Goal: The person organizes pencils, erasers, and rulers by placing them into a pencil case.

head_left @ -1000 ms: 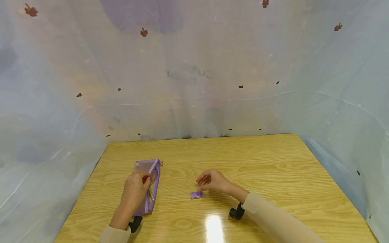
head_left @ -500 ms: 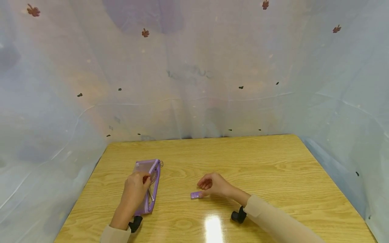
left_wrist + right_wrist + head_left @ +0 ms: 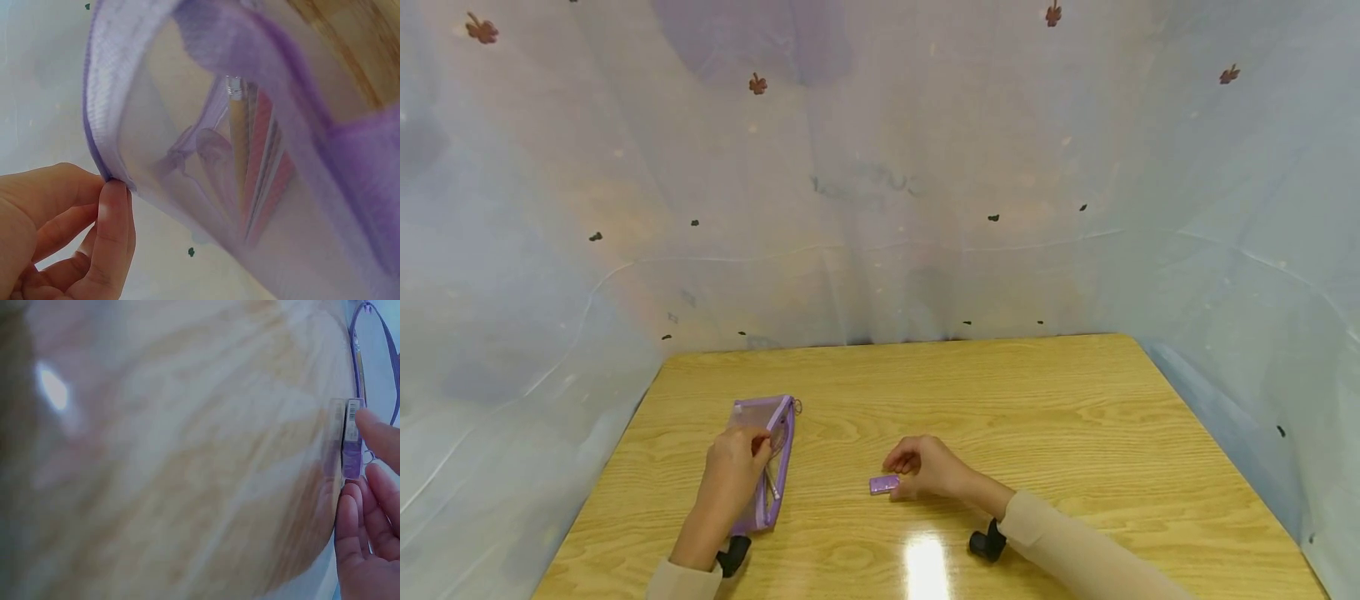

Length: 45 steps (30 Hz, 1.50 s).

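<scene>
On the left of the table, my left hand (image 3: 730, 467) pinches the edge of a see-through pencil case (image 3: 783, 473) with purple trim. Its mouth gapes in the left wrist view, where a pencil (image 3: 238, 137) with a metal end and pink sticks (image 3: 257, 162) show inside. A small, flat purple box (image 3: 883, 484) lies near the middle of the table. My right hand (image 3: 928, 468) is at its right end, thumb at the near side and fingers beyond it. In the right wrist view a barcode label shows on the box; whether the fingertips touch it is unclear.
The wooden table (image 3: 1000, 400) reaches back to a pale hanging sheet (image 3: 880, 167) with small leaf shapes. A small ring (image 3: 798, 407) hangs at the pencil case's far corner. Black wrist cameras (image 3: 987, 542) sit below both wrists.
My right hand has moved slightly nearer to me, bringing the thumb to the near side of the purple box. The left hand keeps its pinch on the pencil case.
</scene>
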### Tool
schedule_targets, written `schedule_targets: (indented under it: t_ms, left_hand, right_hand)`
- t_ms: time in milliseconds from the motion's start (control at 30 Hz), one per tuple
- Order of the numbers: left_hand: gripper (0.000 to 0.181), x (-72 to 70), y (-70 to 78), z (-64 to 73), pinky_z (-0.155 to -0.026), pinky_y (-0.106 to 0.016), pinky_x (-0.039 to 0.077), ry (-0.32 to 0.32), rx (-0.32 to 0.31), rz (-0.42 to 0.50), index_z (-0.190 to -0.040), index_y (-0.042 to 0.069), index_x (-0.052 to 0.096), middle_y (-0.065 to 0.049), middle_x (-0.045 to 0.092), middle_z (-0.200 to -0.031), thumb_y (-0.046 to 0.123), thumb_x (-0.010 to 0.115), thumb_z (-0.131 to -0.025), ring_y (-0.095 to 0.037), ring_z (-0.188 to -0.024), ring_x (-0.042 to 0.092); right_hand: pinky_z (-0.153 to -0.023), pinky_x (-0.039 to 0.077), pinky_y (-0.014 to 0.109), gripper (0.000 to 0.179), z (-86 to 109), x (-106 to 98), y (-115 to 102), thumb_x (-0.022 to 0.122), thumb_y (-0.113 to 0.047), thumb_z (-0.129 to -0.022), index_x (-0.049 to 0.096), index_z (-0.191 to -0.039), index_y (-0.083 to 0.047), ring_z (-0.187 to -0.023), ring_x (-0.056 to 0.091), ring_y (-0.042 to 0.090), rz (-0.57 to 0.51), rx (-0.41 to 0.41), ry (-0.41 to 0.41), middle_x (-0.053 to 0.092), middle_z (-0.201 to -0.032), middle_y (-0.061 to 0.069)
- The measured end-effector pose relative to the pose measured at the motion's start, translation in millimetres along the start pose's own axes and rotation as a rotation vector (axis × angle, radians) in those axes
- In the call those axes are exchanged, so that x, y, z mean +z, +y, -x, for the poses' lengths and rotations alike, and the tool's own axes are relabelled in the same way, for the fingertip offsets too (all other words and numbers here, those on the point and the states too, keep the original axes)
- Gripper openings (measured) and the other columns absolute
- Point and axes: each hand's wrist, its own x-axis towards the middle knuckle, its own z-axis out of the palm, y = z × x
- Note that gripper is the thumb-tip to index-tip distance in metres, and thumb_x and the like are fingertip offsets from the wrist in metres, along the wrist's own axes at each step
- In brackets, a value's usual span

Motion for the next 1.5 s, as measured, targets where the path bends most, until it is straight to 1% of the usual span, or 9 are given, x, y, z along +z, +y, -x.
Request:
schedule_targets:
  t_ms: [200, 300, 400, 767, 1033, 1500]
  left_hand:
    - [0.005, 0.9, -0.4, 0.6, -0.058, -0.035, 0.053, 0.005, 0.001, 0.006, -0.089, -0.007, 0.074, -0.015, 0.066, -0.080, -0.003, 0.074, -0.084, -0.023, -0.070, 0.063]
    - [0.006, 1.6, -0.9, 0.9, -0.058, -0.035, 0.053, 0.006, 0.003, 0.009, -0.089, -0.007, 0.074, -0.014, 0.066, -0.080, -0.003, 0.074, -0.084, -0.023, -0.070, 0.063]
    - [0.006, 2.0, -1.2, 0.8, -0.057, -0.034, 0.053, 0.011, 0.011, 0.011, -0.089, -0.007, 0.074, -0.014, 0.066, -0.080, -0.003, 0.074, -0.084, -0.022, -0.069, 0.063]
    - [0.006, 1.6, -0.6, -0.4, -0.056, -0.033, 0.053, 0.012, 0.008, 0.015, -0.090, -0.007, 0.074, -0.014, 0.067, -0.079, -0.003, 0.073, -0.085, -0.022, -0.069, 0.063]
    - [0.005, 1.3, -0.3, -0.1, -0.056, -0.034, 0.053, 0.022, 0.010, 0.011, -0.088, -0.006, 0.074, -0.014, 0.067, -0.078, -0.004, 0.074, -0.084, -0.022, -0.068, 0.063]
    - [0.005, 2.2, -1.0, -0.4, -0.055, -0.032, 0.052, 0.022, 0.009, 0.005, -0.088, -0.006, 0.074, -0.013, 0.066, -0.077, -0.003, 0.074, -0.084, -0.020, -0.067, 0.062]
  right_hand:
    - [-0.077, 0.054, 0.026, 0.032, 1.0, 2.9, -0.4, 0.087, -0.002, -0.074, 0.073, -0.102, -0.003, -0.086, 0.062, 0.014, 0.098, -0.009, -0.001, 0.068, -0.098, 0.004]
    - [-0.075, 0.054, 0.026, 0.030, 1.2, 3.4, -2.0, 0.087, -0.002, -0.075, 0.073, -0.102, -0.002, -0.085, 0.062, 0.015, 0.143, -0.037, -0.008, 0.067, -0.098, 0.005]
    - [-0.074, 0.054, 0.027, 0.027, 0.8, 3.5, -3.5, 0.085, -0.002, -0.076, 0.073, -0.101, -0.002, -0.085, 0.062, 0.017, 0.164, -0.059, -0.015, 0.067, -0.098, 0.006]
    - [-0.072, 0.054, 0.026, 0.021, 0.9, 3.5, -5.1, 0.083, 0.000, -0.078, 0.072, -0.096, -0.003, -0.083, 0.061, 0.017, 0.154, -0.070, -0.017, 0.066, -0.096, 0.007]
    - [-0.071, 0.052, 0.024, 0.021, 0.2, 3.9, -2.3, 0.083, 0.000, -0.079, 0.072, -0.096, -0.005, -0.082, 0.059, 0.012, 0.156, -0.064, -0.019, 0.065, -0.095, 0.005]
    - [-0.072, 0.053, 0.027, 0.020, -3.2, 1.2, -0.8, 0.083, 0.000, -0.079, 0.072, -0.095, -0.004, -0.083, 0.059, 0.016, 0.118, -0.068, -0.035, 0.064, -0.094, 0.004]
